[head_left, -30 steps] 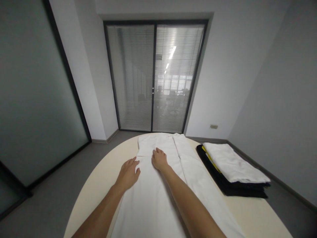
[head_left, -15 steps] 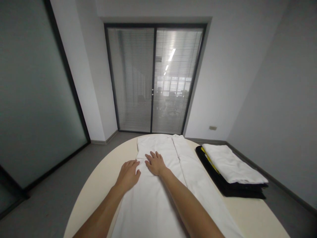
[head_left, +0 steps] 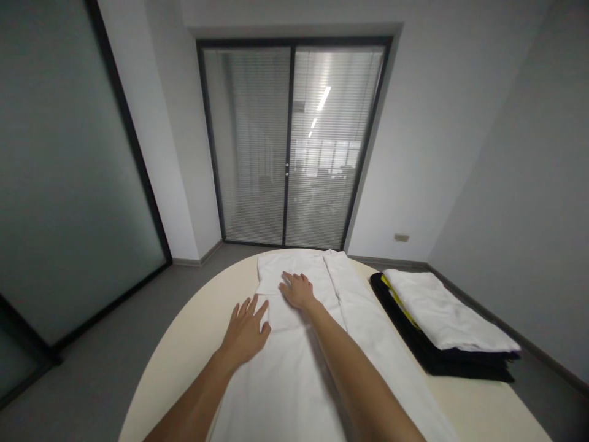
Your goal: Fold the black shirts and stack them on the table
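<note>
A white cloth garment (head_left: 289, 374) lies spread lengthwise over the round table, with a folded strip running along its right side. My left hand (head_left: 247, 331) rests at the garment's left edge, fingers spread, close to a short crease. Farther up, my right hand (head_left: 298, 291) touches the fabric with its fingers somewhat bent and apart. Neither hand shows a grip on the cloth. The near end of the garment runs out of the picture between my forearms.
On the right of the cream table (head_left: 177, 344) sits a stack of folded clothes: a white one (head_left: 448, 310) on top, a yellow edge, and black ones (head_left: 464, 365) below. Beyond the table stands a glass door (head_left: 288, 141) with blinds. A frosted glass panel (head_left: 69, 172) is at left.
My right hand has slid slightly forward and right, and its fingers are more bent. My left hand's fingers have spread wider. The view has shifted slightly.
</note>
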`<state>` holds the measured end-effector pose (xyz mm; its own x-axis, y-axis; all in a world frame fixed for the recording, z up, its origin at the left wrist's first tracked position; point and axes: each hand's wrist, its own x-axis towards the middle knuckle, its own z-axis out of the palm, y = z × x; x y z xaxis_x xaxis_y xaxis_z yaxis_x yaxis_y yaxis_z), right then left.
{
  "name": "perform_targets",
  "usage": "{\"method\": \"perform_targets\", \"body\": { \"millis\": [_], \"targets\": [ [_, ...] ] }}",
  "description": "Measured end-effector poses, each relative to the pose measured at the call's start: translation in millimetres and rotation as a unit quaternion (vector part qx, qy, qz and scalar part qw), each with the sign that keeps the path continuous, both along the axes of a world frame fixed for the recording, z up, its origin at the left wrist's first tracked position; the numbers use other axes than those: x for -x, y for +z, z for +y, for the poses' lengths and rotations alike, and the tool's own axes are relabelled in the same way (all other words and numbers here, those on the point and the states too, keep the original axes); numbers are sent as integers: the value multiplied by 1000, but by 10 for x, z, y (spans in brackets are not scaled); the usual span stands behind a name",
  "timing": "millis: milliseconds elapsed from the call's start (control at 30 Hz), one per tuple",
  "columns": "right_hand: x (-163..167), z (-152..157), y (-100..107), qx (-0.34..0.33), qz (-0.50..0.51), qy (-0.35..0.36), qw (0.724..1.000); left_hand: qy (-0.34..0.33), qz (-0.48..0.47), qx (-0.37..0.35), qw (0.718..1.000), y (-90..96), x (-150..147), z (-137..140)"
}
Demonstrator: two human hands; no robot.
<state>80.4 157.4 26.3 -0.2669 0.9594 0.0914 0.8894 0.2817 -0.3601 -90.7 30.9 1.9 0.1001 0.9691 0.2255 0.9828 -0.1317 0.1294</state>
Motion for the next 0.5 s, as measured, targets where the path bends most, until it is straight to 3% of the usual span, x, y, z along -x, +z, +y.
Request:
{"method": "perform_targets", "body": {
  "millis": [167,367,500],
  "targets": [
    [114,240,1,17,-5,-5,1000,-1,-8,2,1000,44,-6,-1],
    [204,281,-37,-20,-10,-53,998,1,-22,1,1000,52,2,16],
    [277,194,-48,-83,-10,9,996,2,-25,-10,1000,76,-8,15]
  ]
}}
